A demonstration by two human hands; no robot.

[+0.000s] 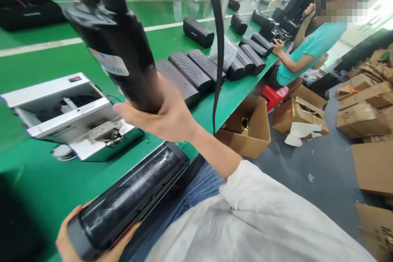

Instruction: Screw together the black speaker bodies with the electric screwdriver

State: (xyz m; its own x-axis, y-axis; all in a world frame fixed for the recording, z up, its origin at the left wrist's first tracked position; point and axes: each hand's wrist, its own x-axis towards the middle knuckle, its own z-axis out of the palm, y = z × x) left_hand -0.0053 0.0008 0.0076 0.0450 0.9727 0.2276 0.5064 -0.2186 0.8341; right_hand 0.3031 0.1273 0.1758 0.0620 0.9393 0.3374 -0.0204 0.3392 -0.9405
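Long black plastic housing: your left hand is clasping its near end. Your right hand is closing around a black, labelled cylindrical tool.

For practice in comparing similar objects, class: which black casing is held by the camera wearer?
The casing closest to the camera, its perforated face showing: it alone is in the wearer's left hand.
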